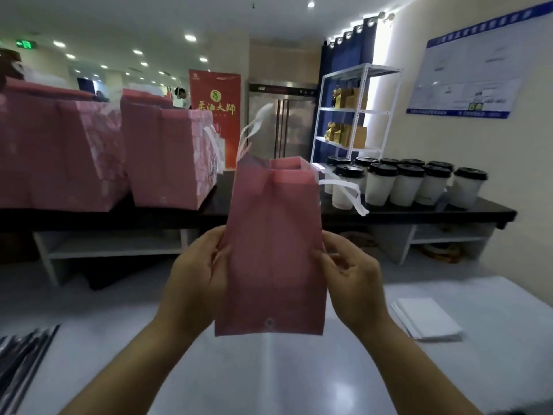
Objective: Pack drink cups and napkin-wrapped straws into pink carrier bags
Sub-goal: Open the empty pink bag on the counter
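Left hand (197, 277) and right hand (350, 277) grip a pink bag (272, 250) by its sides; far off, a red banner (215, 97) reads 茶酒大师 in yellow

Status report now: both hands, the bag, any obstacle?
Left hand and right hand grip pink carrier bag by its sides. Bag upright, top partly open. Cups untouched on counter. No obstacle.

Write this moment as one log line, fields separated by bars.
step: opening pink carrier bag | left hand: holds bag edge | right hand: holds other edge | lidded cups: waiting on counter
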### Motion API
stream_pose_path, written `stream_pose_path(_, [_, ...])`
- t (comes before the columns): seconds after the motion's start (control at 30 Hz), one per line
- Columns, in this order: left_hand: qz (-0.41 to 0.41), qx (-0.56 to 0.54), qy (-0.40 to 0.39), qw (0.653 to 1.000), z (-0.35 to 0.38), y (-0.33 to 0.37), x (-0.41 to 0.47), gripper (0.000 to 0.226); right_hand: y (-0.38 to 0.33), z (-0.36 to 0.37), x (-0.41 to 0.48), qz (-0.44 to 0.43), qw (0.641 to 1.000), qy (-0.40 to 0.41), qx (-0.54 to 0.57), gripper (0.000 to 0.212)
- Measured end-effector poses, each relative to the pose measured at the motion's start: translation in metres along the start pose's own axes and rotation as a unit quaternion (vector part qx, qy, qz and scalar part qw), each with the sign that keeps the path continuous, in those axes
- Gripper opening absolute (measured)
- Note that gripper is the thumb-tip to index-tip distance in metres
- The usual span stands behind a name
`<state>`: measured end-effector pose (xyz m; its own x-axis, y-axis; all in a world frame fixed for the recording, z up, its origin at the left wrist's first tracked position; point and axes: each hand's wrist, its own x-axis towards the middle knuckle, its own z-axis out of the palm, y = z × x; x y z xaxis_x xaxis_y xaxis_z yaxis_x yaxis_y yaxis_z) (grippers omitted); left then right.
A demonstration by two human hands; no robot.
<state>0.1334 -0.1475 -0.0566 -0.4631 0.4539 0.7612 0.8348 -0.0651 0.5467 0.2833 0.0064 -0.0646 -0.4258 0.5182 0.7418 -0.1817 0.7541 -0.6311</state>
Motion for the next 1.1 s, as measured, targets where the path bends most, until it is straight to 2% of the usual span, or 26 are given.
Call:
stream_pose_path(0.1, [-0.075, -0.001, -0.043, 0.996, 0.007, -0.009, -0.025, 0.027, -0.001, -0.001, -0.027, 0.049, 0.999, -0.012, -0.02, 0.044])
stream_pose_path(0.17, [-0.121, -0.008, -0.067, 0.99, 0.013, -0.016, -0.042, 0.029, 0.004, 0.0, -0.044, 0.081, 0.995, -0.018, -0.048, 0.041])
stream_pose_path(0.23, [-0.145, -0.013, -0.083, 0.986, 0.018, -0.019, -0.058, 0.029, 0.009, 0.001, -0.059, 0.111, 0.991, -0.02, -0.066, 0.034])
stream_pose_path(0.4, [-0.187, -0.012, -0.105, 0.977, 0.026, -0.027, -0.085, 0.029, 0.01, 0.003, -0.09, 0.163, 0.983, -0.039, -0.081, 0.033])
stream_pose_path(0.5, [-0.23, -0.015, -0.12, 0.966, 0.027, -0.033, -0.093, 0.035, 0.008, 0.002, -0.101, 0.216, 0.969, -0.084, -0.088, 0.037])
stream_pose_path(0.63, [-0.258, 0.039, -0.106, 0.96, 0.027, -0.048, -0.098, 0.031, 0.005, 0.003, -0.109, 0.257, 0.949, -0.16, -0.088, 0.026])
stream_pose_path(0.7, [-0.296, 0.041, -0.092, 0.95, 0.023, -0.049, -0.095, 0.031, 0.0, 0.001, -0.107, 0.245, 0.946, -0.185, -0.098, 0.028])
stream_pose_path(0.77, [-0.31, 0.026, -0.05, 0.949, 0.021, -0.043, -0.091, 0.037, -0.005, -0.002, -0.101, 0.208, 0.957, -0.179, -0.097, 0.02])
stream_pose_path(0.9, [-0.259, 0.004, 0.033, 0.965, 0.017, -0.015, -0.084, 0.042, -0.008, -0.013, -0.074, 0.109, 0.985, -0.115, -0.074, 0.012])
stream_pose_path(0.97, [-0.205, -0.002, 0.01, 0.979, 0.018, 0.0, -0.078, 0.038, -0.003, -0.021, -0.053, 0.06, 0.992, -0.073, -0.085, 0.009])
stream_pose_path(1.03, [-0.139, 0.028, -0.054, 0.988, 0.02, 0.013, -0.072, 0.042, 0.007, -0.028, -0.028, 0.007, 0.988, -0.051, -0.149, 0.011])
stream_pose_path(1.1, [-0.08, 0.091, -0.107, 0.987, 0.028, 0.02, -0.067, 0.051, 0.023, -0.033, -0.001, -0.014, 0.968, -0.075, -0.239, 0.024])
